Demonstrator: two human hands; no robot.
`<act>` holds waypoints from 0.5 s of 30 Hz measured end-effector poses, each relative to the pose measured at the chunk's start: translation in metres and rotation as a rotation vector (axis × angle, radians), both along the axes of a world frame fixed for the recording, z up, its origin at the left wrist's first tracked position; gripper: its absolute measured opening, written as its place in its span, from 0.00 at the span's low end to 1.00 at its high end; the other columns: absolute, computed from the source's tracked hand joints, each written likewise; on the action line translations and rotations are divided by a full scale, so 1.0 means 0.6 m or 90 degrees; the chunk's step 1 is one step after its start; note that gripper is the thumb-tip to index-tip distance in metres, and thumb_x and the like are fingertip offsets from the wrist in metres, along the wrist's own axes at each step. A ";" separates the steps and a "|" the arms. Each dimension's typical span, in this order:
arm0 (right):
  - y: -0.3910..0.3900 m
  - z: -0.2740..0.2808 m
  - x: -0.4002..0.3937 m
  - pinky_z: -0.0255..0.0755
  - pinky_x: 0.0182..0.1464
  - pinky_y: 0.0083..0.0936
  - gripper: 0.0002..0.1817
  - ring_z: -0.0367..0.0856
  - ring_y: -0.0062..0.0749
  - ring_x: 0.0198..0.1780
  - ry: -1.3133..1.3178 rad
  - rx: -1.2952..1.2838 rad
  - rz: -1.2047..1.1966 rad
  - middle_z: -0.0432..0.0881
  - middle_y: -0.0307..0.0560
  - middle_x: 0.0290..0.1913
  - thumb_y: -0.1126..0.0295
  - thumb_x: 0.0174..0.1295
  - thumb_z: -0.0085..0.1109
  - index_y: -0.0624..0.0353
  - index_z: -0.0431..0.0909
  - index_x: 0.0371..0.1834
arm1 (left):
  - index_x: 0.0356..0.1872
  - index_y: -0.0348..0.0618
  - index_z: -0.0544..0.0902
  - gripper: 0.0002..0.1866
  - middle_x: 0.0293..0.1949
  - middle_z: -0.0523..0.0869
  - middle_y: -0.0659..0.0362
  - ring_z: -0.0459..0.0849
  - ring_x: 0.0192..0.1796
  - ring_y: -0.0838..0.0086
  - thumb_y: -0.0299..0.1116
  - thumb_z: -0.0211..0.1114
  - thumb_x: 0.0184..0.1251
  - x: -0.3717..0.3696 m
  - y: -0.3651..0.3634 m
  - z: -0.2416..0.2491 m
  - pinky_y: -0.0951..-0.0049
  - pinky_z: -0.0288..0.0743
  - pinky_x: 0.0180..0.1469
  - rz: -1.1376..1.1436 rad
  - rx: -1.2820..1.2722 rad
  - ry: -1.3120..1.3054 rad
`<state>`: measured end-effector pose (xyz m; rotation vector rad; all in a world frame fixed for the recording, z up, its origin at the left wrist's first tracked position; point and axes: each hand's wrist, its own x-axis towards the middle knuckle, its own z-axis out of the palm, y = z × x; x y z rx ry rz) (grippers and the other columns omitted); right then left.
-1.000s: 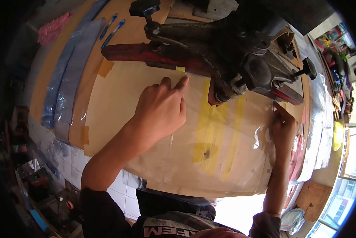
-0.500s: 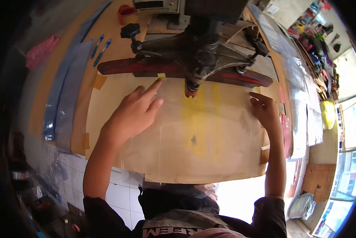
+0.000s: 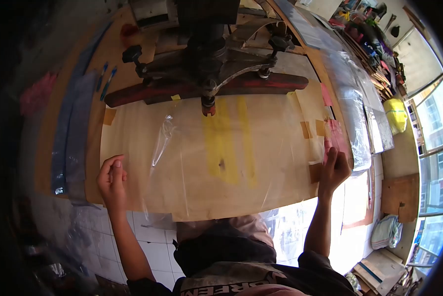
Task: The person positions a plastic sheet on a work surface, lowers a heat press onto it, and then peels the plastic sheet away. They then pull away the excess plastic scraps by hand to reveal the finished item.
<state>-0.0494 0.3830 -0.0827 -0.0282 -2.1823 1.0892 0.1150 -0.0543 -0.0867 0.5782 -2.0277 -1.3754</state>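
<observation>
A thin clear plastic sheet [image 3: 163, 140] lies over the pale brown board [image 3: 276, 158], showing as glare and creases, and hangs past the front edge. My left hand [image 3: 112, 180] is closed at the board's left edge, thumb against the curled fingers; what it holds, if anything, I cannot make out. At the right edge, my right hand [image 3: 335, 170] is closed in a pinch beside a pink strip [image 3: 336, 130], its grip hidden. Beyond both hands, a red-edged press bar [image 3: 157, 90] on a dark metal bracket [image 3: 209, 64] spans the back of the board.
Two blue pens [image 3: 108, 83] lie at the left, near bluish plastic strips [image 3: 78, 133]. Yellow tape [image 3: 221, 143] runs down the board's middle, and brown tape [image 3: 306, 129] is stuck at the right. Stacked clear plastic [image 3: 354, 103] lies beyond the right edge. A red cup-like object [image 3: 129, 33] stands behind.
Both hands have come back from near the press bar towards me, the left to the left edge, the right down the right edge. My left forefinger has curled in. The view has shifted.
</observation>
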 end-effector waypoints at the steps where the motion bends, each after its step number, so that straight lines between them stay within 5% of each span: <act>1: -0.002 -0.002 0.003 0.53 0.23 0.19 0.16 0.60 0.15 0.21 0.025 -0.014 0.003 0.67 0.35 0.15 0.68 0.65 0.56 0.66 0.75 0.21 | 0.39 0.34 0.81 0.10 0.23 0.74 0.66 0.67 0.24 0.86 0.31 0.56 0.69 0.001 -0.003 -0.002 0.84 0.61 0.27 0.001 0.022 0.007; 15: 0.004 -0.011 0.008 0.54 0.23 0.20 0.16 0.61 0.14 0.20 0.075 0.005 0.016 0.70 0.36 0.16 0.70 0.66 0.55 0.66 0.73 0.19 | 0.39 0.34 0.80 0.11 0.26 0.75 0.66 0.68 0.25 0.85 0.33 0.56 0.69 0.008 -0.012 -0.005 0.84 0.61 0.28 -0.021 0.064 0.023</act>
